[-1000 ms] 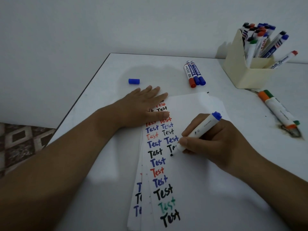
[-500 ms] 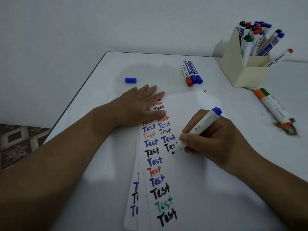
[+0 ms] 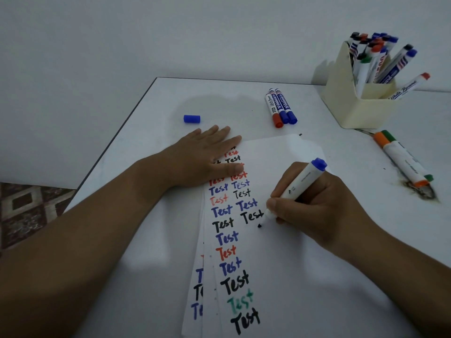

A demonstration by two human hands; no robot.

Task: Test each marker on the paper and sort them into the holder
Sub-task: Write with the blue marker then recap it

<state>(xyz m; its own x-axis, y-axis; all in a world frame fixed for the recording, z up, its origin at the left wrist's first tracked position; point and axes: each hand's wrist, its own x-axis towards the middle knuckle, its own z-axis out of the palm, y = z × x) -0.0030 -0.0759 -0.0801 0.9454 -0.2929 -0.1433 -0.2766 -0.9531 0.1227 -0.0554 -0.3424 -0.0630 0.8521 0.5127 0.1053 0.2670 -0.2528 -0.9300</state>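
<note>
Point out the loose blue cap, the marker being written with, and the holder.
loose blue cap (image 3: 192, 119), head view, middle of its side.
marker in the right hand (image 3: 302, 182), head view, white barrel above the fingers.
holder (image 3: 351, 111), head view, front wall below the rim.

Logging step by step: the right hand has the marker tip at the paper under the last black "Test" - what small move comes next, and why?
Probably draw the next "Test": the right hand grips the marker, tip touching the paper on a fresh dot below the last word, while the left hand presses the sheet flat.
</note>
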